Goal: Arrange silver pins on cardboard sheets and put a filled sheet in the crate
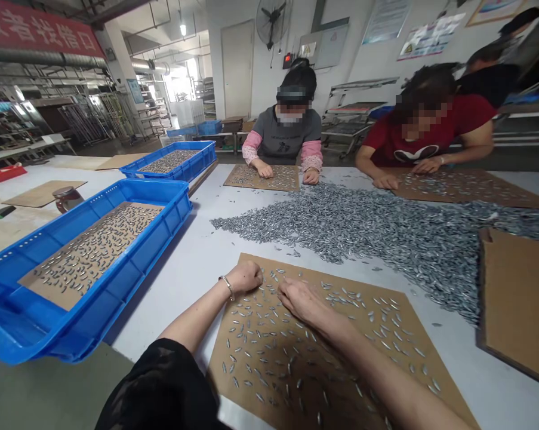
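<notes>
A brown cardboard sheet (311,376) lies in front of me, scattered with small silver spindle-shaped metal pieces (383,325), spaced apart in loose rows. Near the sheet's far left corner is my left hand (246,276), a bangle on its wrist, with fingers curled together at the surface. My right hand (302,300) rests just right of it, thumb and fingers bunched low over the cardboard. Whatever either hand pinches is too small or hidden to make out. Beyond the sheet spreads a large heap of the same metal pieces (354,221).
Two blue trays (162,251) on the left hold cardboard covered with pieces. A stack of cardboard (520,298) stands at the right beside the heap. Across the white table (179,298), two co-workers have hands on their own sheets (233,177). A jar (67,198) stands behind the nearer tray.
</notes>
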The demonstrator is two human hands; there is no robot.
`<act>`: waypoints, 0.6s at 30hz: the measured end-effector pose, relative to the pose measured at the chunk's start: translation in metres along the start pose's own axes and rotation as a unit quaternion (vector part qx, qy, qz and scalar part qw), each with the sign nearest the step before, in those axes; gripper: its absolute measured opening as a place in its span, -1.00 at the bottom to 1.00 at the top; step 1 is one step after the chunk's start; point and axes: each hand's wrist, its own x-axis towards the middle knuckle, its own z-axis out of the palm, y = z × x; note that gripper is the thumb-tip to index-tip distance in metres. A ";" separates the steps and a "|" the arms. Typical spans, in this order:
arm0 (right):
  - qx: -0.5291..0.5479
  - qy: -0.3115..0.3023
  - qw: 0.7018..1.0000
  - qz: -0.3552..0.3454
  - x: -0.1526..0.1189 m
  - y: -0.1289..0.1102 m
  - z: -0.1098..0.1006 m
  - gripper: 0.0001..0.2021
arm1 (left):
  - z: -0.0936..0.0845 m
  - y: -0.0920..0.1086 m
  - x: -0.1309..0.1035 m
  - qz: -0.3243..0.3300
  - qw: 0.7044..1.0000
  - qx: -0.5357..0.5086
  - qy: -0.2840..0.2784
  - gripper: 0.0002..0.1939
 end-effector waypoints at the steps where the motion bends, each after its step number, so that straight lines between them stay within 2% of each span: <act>1: 0.004 -0.001 1.000 -0.002 0.001 0.000 -0.001 -0.71 | -0.002 -0.003 -0.001 -0.001 1.000 -0.003 0.010 -0.80; 5: 0.030 0.018 0.999 0.012 0.010 0.002 -0.008 -0.73 | -0.008 -0.017 -0.004 -0.013 0.999 0.000 0.037 -0.77; 10: 0.034 0.020 0.999 0.031 0.021 0.005 -0.010 -0.77 | -0.004 -0.026 -0.008 -0.013 0.999 0.007 0.043 -0.78; 18: 0.048 0.020 0.998 0.044 0.008 0.021 -0.003 -0.75 | 0.001 -0.031 -0.016 0.001 0.999 0.008 0.037 -0.77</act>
